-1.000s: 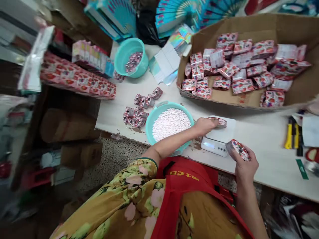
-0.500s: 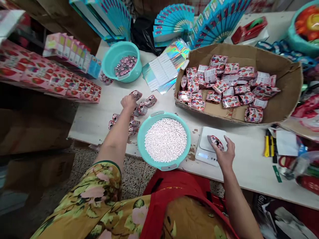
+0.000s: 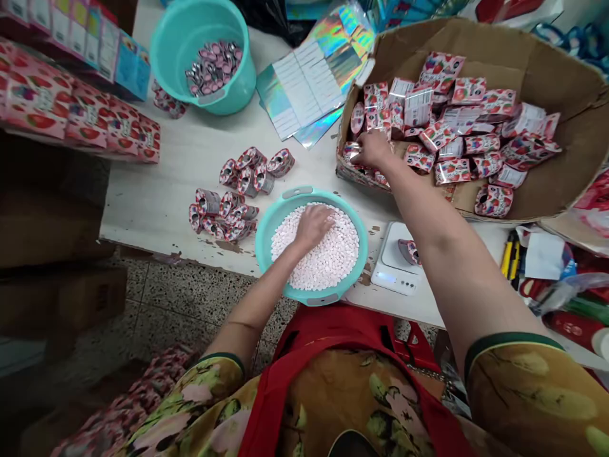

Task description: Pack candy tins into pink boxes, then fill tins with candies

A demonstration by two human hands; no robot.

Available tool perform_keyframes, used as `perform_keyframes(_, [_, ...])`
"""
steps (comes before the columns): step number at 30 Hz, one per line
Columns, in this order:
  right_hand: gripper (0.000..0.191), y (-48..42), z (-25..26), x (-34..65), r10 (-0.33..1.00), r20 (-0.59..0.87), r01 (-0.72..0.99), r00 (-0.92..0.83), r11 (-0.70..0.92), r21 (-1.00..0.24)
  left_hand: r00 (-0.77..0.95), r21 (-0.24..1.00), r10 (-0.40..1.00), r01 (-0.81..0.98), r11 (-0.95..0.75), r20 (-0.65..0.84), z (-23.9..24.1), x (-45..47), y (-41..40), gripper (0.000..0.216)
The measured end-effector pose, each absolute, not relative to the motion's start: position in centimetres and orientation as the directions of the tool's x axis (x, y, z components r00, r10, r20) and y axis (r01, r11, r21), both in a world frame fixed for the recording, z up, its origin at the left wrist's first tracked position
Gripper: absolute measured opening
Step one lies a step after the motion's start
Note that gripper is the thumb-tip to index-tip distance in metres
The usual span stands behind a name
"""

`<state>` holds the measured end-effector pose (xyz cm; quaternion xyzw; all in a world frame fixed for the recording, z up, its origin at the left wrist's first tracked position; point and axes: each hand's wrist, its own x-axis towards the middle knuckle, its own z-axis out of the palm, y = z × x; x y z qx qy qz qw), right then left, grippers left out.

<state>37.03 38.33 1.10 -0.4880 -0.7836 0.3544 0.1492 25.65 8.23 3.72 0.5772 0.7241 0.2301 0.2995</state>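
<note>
My left hand [image 3: 311, 226] is down in the teal bowl [image 3: 271, 219] of small white candies [image 3: 333, 251], fingers curled into the pile. My right hand [image 3: 373, 149] reaches into the cardboard box [image 3: 537, 70], its fingers closing on the strawberry-print packets [image 3: 442, 136] at the box's near left corner. A small heart-shaped tin [image 3: 408, 251] rests on the white digital scale [image 3: 397, 270], partly hidden by my right forearm. Several more such tins [image 3: 238, 193] lie in two loose groups on the white table [image 3: 157, 190], left of the bowl.
A second teal bowl [image 3: 190, 38] with tins stands at the back left. Holographic sheets [image 3: 311, 86] lie beside it. Stacked strawberry boxes [image 3: 71, 117] line the left edge. Yellow-handled tools [image 3: 511, 254] and clutter sit at the right.
My left hand left the tins on the table and dropped into the candy bowl. My right hand released the tin on the scale and reached into the cardboard box.
</note>
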Motion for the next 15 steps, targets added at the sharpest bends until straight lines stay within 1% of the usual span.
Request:
perform_keyframes(2, [0.047, 38.3, 0.2, 36.8, 0.89, -0.107, 0.665, -0.444, 0.247, -0.705, -0.129, 0.622, 0.978, 0.756, 0.206, -0.166, 2.7, 28.4, 8.5, 0.036])
perform_keyframes(3, [0.047, 38.2, 0.3, 37.0, 0.894, -0.123, 0.663, -0.43, 0.22, -0.715, -0.114, 0.604, 0.978, 0.773, 0.197, -0.172, 2.4, 29.2, 8.6, 0.039])
perform_keyframes(6, [0.053, 37.5, 3.0, 38.3, 0.902, -0.173, 0.619, -0.396, 0.123, -0.776, 0.023, 0.598, 0.977, 0.794, 0.111, -0.212, 2.2, 29.9, 7.8, 0.038])
perform_keyframes(8, [0.053, 36.4, 6.2, 39.9, 0.942, -0.113, 0.583, -0.315, 0.098, -0.807, 0.073, 0.597, 0.97, 0.798, 0.082, -0.23, 2.3, 29.6, 6.2, 0.035])
perform_keyframes(10, [0.055, 34.2, 9.7, 42.2, 0.977, -0.011, 0.535, -0.213, 0.108, -0.838, 0.052, 0.597, 0.971, 0.796, 0.1, -0.233, 2.2, 29.0, 4.4, 0.03])
perform_keyframes(11, [0.055, 32.5, 11.3, 43.5, 0.984, 0.04, 0.481, -0.176, 0.121, -0.869, 0.026, 0.604, 0.972, 0.788, 0.123, -0.232, 2.1, 28.7, 3.6, 0.027])
perform_keyframes(13, [0.049, 27.9, 13.6, 45.9, 0.984, 0.123, 0.299, -0.127, 0.156, -0.942, -0.061, 0.642, 0.97, 0.74, 0.201, -0.233, 1.9, 28.0, 2.5, 0.022])
perform_keyframes(15, [0.047, 22.0, 14.4, 47.7, 0.985, 0.149, 0.139, -0.091, 0.16, -0.977, -0.208, 0.727, 0.945, 0.603, 0.328, -0.253, 2.0, 27.4, 2.1, 0.021])
